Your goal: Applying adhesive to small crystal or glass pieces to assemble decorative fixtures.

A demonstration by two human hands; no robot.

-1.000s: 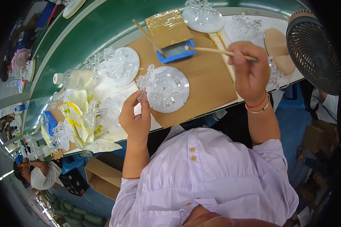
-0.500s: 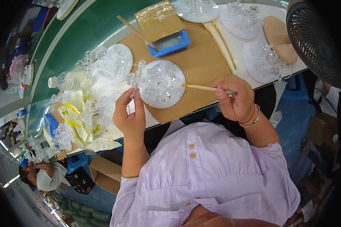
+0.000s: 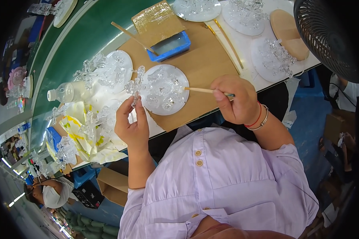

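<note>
My left hand [image 3: 132,123] pinches a clear plastic figure [image 3: 136,85] between thumb and fingertips, at the left edge of a round white disc [image 3: 164,108]. More clear pieces stand on this disc, in the middle of the cardboard sheet. Closed around a thin wooden stick [image 3: 201,90] with a dark green end, my right hand [image 3: 236,99] is to the right of the disc. The stick's tip points left and overlaps the disc's right rim; whether it touches a piece I cannot tell.
Behind the disc stands a blue tub [image 3: 170,51] with a stick leaning in it and a taped cardboard flap [image 3: 157,22]. Other discs with clear figures [image 3: 115,71], a plastic bottle [image 3: 70,92], crumpled yellow-white wrapping [image 3: 80,129], two thin brushes [image 3: 228,43] and a black fan [image 3: 327,40] surround it.
The whole scene has shifted slightly left in the picture. My right hand and the stick have moved a little left toward the disc. My left hand keeps its pinch on the figure.
</note>
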